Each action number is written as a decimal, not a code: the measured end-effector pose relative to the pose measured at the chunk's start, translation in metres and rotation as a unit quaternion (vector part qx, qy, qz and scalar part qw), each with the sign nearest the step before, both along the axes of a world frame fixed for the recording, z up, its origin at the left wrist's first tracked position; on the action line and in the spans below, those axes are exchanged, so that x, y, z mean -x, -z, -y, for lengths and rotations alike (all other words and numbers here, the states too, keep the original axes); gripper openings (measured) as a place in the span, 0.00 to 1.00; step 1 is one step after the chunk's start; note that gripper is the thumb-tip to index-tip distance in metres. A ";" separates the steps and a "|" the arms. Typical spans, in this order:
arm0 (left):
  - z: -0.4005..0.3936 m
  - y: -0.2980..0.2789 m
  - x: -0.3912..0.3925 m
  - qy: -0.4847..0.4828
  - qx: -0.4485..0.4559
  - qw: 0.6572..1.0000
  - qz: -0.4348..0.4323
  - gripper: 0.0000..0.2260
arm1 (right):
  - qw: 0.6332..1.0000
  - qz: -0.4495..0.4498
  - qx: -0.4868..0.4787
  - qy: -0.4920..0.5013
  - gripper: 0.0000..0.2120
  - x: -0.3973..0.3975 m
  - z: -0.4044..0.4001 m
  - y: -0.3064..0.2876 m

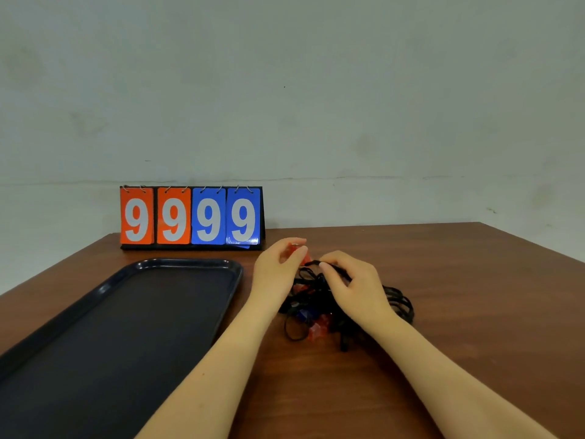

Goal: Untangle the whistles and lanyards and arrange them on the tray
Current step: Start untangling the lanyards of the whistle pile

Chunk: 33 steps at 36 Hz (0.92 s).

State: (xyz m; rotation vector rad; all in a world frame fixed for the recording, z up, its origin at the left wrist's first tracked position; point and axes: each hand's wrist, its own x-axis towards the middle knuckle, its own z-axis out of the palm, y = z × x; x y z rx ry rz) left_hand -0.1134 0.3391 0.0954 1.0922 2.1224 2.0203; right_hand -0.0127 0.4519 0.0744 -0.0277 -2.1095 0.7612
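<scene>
- Pinched between the thumb and curled fingers of the left hand, just right of the frame's centre, is a red whistle, lifted slightly above the tangle.
- Just right of it, the right hand pinches a black lanyard cord between thumb and fingertips, its other fingers curled over the pile.
- At the far left, filling the lower left of the frame, a dark navy tray lies flat on the table with nothing in it; its raised rim catches a little light along the far edge.
- Upper left of centre, behind the tray, a flip scoreboard stands at the table's far edge, showing two orange cards and two blue cards, each reading 9.
- Right of the tray, under and between the hands, the tangle of lanyards sits on the table in a loose black heap, well apart from the tray's rim; a blue whistle and another red whistle show through the cords at its near side.
- The table is brown wood-grain, with its far right corner visible at the right of the frame.
- Behind everything, a pale grey-green wall fills the upper half, faintly stained, with a thin horizontal crack line above the scoreboard.
</scene>
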 end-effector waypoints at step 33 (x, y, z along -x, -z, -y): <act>-0.004 -0.004 -0.018 0.241 -0.078 0.942 0.221 0.09 | 0.976 -0.040 0.209 0.050 0.09 0.004 -0.021 -0.007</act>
